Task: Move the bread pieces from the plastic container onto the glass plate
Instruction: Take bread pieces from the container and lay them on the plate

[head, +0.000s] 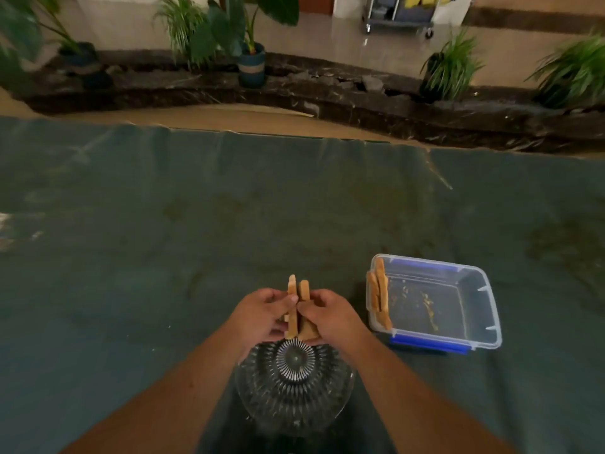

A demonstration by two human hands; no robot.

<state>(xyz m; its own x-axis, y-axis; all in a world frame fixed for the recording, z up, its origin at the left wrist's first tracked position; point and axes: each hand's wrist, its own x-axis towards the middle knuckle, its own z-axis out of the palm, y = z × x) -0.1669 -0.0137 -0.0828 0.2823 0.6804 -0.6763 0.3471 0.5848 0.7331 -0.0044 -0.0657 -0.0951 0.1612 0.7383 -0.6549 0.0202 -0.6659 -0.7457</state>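
Note:
Both hands hold toasted bread pieces upright over the far rim of the ribbed glass plate. My left hand grips one bread slice, and my right hand grips the slice beside it. The two slices touch edge to edge, their lower ends just above the plate. To the right stands the clear plastic container with blue clips. Two more bread pieces lean against its left wall, and crumbs lie on its floor.
A dark green cloth covers the table, creased at its far edge. Beyond the table runs a dark stone ledge with potted plants. A wheeled cart stands far back on the floor.

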